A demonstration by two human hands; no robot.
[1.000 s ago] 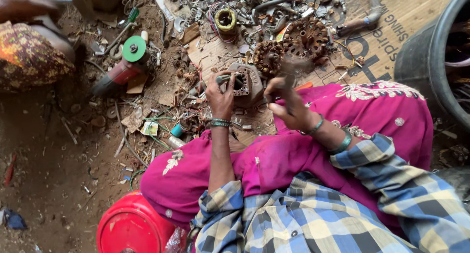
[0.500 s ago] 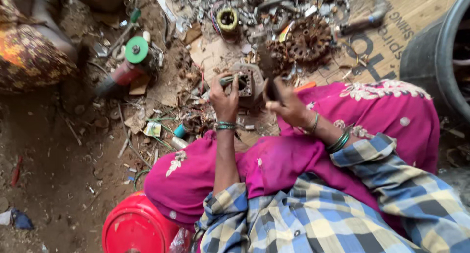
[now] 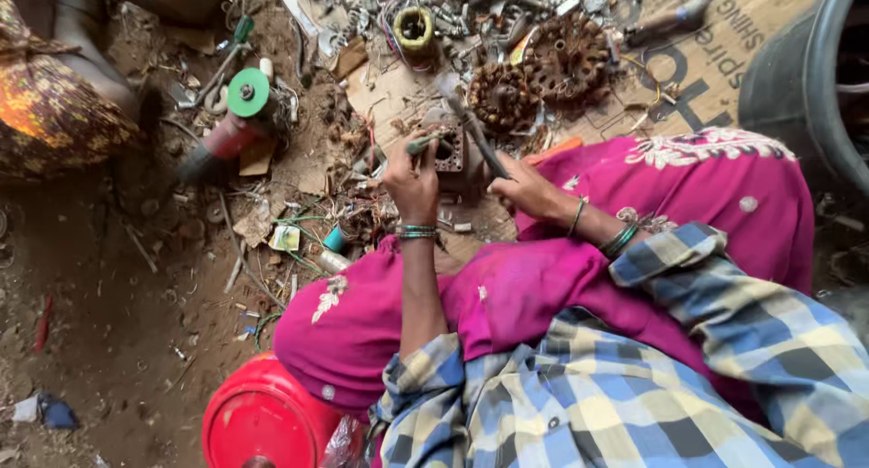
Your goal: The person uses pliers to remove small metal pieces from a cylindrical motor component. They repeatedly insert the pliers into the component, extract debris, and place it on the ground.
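— Left hand (image 3: 412, 176)?
— Closed around a thin rod-like tool (image 3: 425, 143), tip against the rusty motor part (image 3: 455, 156), centre of frame, just above the pink-clad knees.
— Right hand (image 3: 525, 189)?
— Clenched on a hammer handle (image 3: 478, 140), raised slantwise over the same part.
— Around?
— Rusty stators (image 3: 543, 74) upper centre; green-disc grinder (image 3: 237, 115) upper left; red stool (image 3: 262, 423) at bottom.

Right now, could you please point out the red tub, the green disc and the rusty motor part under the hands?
red tub (image 3: 262, 423), head view, on its flat top.
green disc (image 3: 248, 92), head view, on its face.
rusty motor part (image 3: 450, 151), head view, on its square face.
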